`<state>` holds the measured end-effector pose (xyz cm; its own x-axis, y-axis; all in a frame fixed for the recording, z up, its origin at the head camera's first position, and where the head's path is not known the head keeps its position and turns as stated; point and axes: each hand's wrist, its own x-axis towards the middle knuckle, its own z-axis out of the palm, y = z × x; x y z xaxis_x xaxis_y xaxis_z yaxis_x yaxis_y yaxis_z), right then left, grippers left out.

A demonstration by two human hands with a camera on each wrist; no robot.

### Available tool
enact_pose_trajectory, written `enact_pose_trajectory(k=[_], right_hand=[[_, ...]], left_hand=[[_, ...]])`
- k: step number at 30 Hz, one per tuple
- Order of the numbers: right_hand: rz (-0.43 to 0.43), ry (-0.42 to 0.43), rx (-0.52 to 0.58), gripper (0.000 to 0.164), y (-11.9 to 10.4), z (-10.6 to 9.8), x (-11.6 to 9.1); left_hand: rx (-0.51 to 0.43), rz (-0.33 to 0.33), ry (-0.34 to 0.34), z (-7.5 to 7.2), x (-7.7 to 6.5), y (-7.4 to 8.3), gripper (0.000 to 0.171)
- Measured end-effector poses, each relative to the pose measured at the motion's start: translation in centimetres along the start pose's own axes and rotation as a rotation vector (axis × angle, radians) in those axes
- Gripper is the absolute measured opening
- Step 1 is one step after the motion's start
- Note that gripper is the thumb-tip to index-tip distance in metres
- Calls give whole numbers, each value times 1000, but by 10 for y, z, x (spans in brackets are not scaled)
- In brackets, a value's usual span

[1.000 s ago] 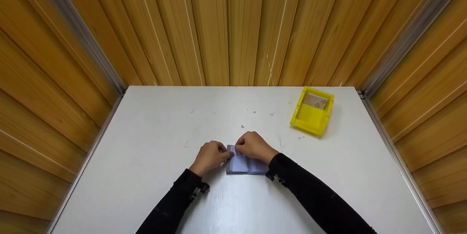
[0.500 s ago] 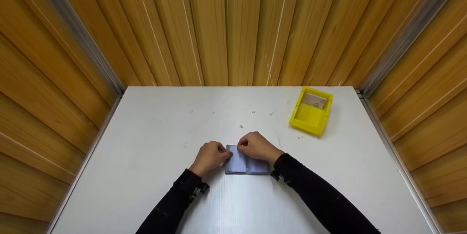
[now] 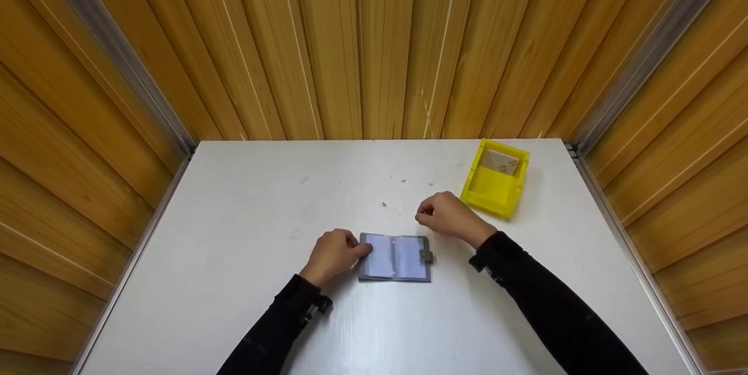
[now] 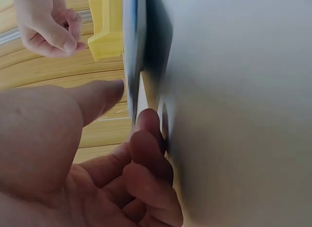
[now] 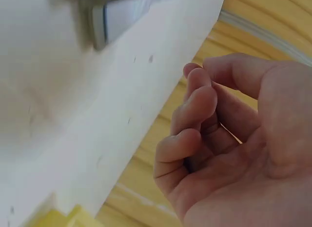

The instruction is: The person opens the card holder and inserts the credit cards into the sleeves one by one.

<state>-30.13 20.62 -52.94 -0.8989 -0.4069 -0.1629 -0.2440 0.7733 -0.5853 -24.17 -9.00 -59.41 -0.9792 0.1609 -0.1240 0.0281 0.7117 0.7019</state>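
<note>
A small grey card holder (image 3: 410, 258) lies spread on the white table, with pale bluish sleeves on both sides of its spine and a snap tab (image 3: 426, 256) at its right edge. My left hand (image 3: 334, 253) pinches its left edge. In the left wrist view my thumb (image 4: 105, 97) is on the upper side of the holder and my fingers (image 4: 148, 154) are at its underside. Away from it, beyond its upper right corner, my right hand (image 3: 450, 217) hovers with loosely bent fingers. Thumb and index tip meet in the right wrist view (image 5: 195, 71), with nothing visible between them.
A yellow plastic bin (image 3: 491, 202) stands at the back right, close beyond my right hand. Inside it, at the far end, is a pale patterned card-like piece (image 3: 499, 162). Wood-look panel walls (image 3: 374, 48) enclose the table on the back and sides.
My right hand has left the sleeve page of the card holder and moved up and right toward the yellow bin, uncovering the right page and tab. The left hand keeps its hold.
</note>
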Motion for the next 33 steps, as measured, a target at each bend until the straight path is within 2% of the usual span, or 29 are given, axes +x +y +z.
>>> enact_pose_trajectory(k=[4,9,17,24,29,33], right_hand=[[102,-7,-2,29,13,-23,-2],[168,17,3,32,33,-54,-4],[334,81,-67,32,67,-102,-3],[338,198,-203,33,103,-123,-1],[321,260,-322,30,123,-127,4],[320,285,-366,29,133,-127,10]], left_hand=[[35,6,1,0,-3,-1,36],[40,12,-8,0,-8,-3,39],[36,10,-8,0,-12,-3,38],[33,-2,-18,0,-13,-2,38],[35,-4,-13,0,-13,-1,38],[34,0,-9,0,-13,0,37]])
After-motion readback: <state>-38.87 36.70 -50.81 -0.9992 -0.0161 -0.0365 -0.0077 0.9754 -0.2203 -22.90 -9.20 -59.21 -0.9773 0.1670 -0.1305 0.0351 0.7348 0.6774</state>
